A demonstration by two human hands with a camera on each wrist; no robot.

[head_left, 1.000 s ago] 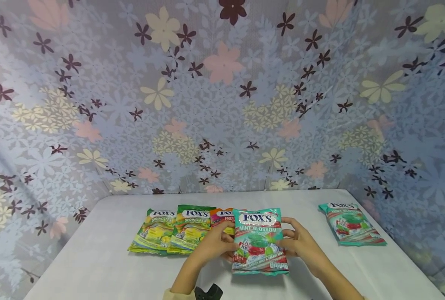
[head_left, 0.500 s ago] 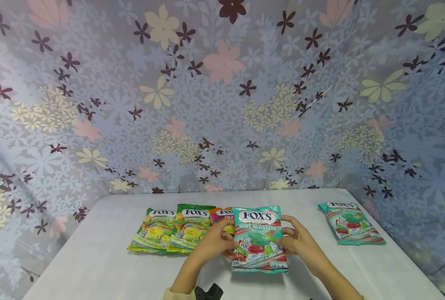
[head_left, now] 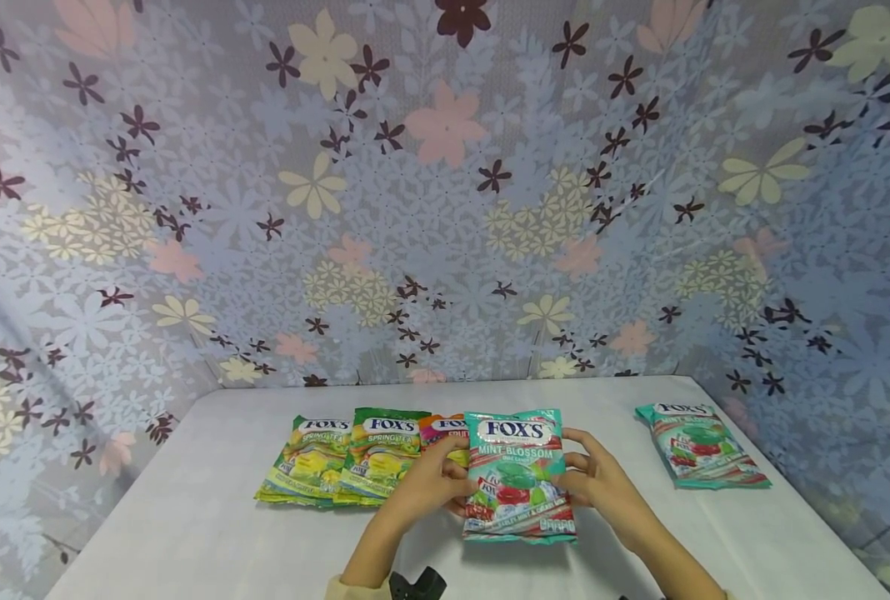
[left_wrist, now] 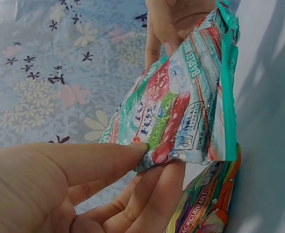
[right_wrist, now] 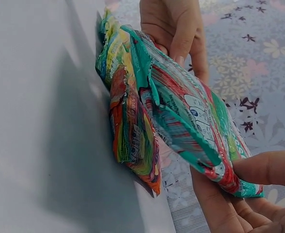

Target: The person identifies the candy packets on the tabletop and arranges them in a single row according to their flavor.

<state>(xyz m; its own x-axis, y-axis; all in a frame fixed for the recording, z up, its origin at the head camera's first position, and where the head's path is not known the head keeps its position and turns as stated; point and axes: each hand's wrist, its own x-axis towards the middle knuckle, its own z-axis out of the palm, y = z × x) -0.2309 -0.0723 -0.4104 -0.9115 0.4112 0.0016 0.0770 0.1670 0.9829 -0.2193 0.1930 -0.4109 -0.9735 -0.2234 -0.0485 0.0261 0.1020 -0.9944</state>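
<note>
The mint candy bag [head_left: 518, 477] is held just above the near middle of the white table [head_left: 190, 517], its long axis running away from the person. It is pinched at its side edges between the left hand [head_left: 426, 487] and the right hand [head_left: 602, 487], fingers curled round it. Behind it, touching, an orange bag [head_left: 445, 429] lies flat.

Left hand [head_left: 432, 483] and right hand [head_left: 601, 485]: both bare, without rings or gloves. Forearms bare up to the frame's lower edge, where a pale cream cuff [head_left: 337, 588] rims the left arm. A black device [head_left: 417, 585] (presumably the wrist camera mount) sits beside that cuff.
</note>
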